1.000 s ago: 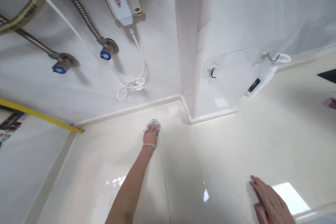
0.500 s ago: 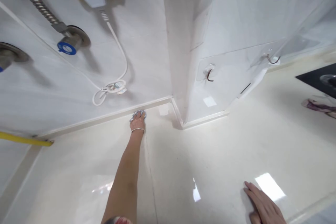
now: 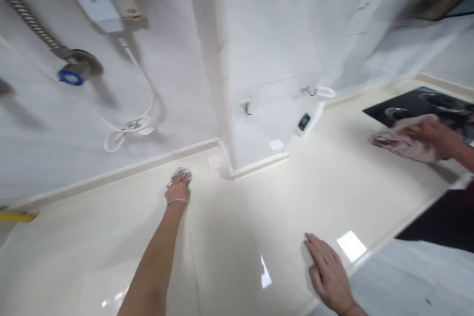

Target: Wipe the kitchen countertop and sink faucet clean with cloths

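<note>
My left hand (image 3: 178, 191), with a bracelet at the wrist, presses a small crumpled grey-and-white cloth (image 3: 180, 174) onto the cream countertop (image 3: 252, 227), short of the back wall. Its fingers lie bent over the cloth and hide part of it. On the right, my right hand (image 3: 329, 274) rests on the counter near the front edge, fingers stretched out and holding nothing.
At the right, a co-worker's hand (image 3: 431, 136) holds a pinkish cloth (image 3: 400, 143) beside a black stove (image 3: 433, 103). A wall corner (image 3: 231, 158) juts out. Above hang a looped white cord (image 3: 128, 128), a blue-handled valve (image 3: 72, 75) and a hook (image 3: 247, 107).
My left hand and the cloth have come back from the wall's foot toward me. The view has swung right, bringing the co-worker's hand and more of the stove into sight.
</note>
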A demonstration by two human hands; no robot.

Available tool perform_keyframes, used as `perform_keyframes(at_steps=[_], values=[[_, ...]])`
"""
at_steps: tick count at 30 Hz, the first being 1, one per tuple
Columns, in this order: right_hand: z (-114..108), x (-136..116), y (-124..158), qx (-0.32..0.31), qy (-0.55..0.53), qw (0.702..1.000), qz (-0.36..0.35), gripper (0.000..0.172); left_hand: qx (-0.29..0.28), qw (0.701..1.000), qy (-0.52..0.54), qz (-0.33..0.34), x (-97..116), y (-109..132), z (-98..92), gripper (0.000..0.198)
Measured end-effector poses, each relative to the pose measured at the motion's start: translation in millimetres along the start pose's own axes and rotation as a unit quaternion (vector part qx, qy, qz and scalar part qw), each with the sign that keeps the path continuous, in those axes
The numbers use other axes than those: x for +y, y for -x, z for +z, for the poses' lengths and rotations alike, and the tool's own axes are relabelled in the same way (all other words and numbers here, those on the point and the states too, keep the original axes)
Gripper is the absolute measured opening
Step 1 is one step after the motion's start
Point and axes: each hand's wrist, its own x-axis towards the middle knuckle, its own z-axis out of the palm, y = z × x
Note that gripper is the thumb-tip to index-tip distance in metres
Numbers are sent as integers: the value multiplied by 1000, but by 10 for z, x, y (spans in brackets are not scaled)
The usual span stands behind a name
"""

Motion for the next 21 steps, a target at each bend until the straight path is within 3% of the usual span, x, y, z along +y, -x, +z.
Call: perform_keyframes(at_steps=[4, 7, 9, 12, 16, 18, 21], values=[[-42, -56, -93, 17, 0, 1000, -6, 70, -9, 999, -9, 39, 90, 463, 249, 59], [-59, -64, -156, 31, -20, 999, 10, 65, 9, 987, -3, 159, 330, 945, 575, 61], [-78, -83, -205, 41, -57, 997, 30, 61, 47, 964, 7, 262, 625, 1303, 841, 64], [-122, -123, -278, 36, -119, 991, 53, 51, 94, 921, 35, 376, 1245, 1823, 1244, 68], [-195, -143, -316, 28, -119, 991, 50, 53, 96, 868, 89, 478, 2075, 2328, 1602, 70], [-201, -116, -299, 27, -96, 994, 42, 55, 113, 857, 110, 491, 2311, 2448, 1687, 71], [-86, -21, -263, 53, -66, 996, 18, 65, 155, 845, 123, 497, 2384, 2443, 1784, 71]])
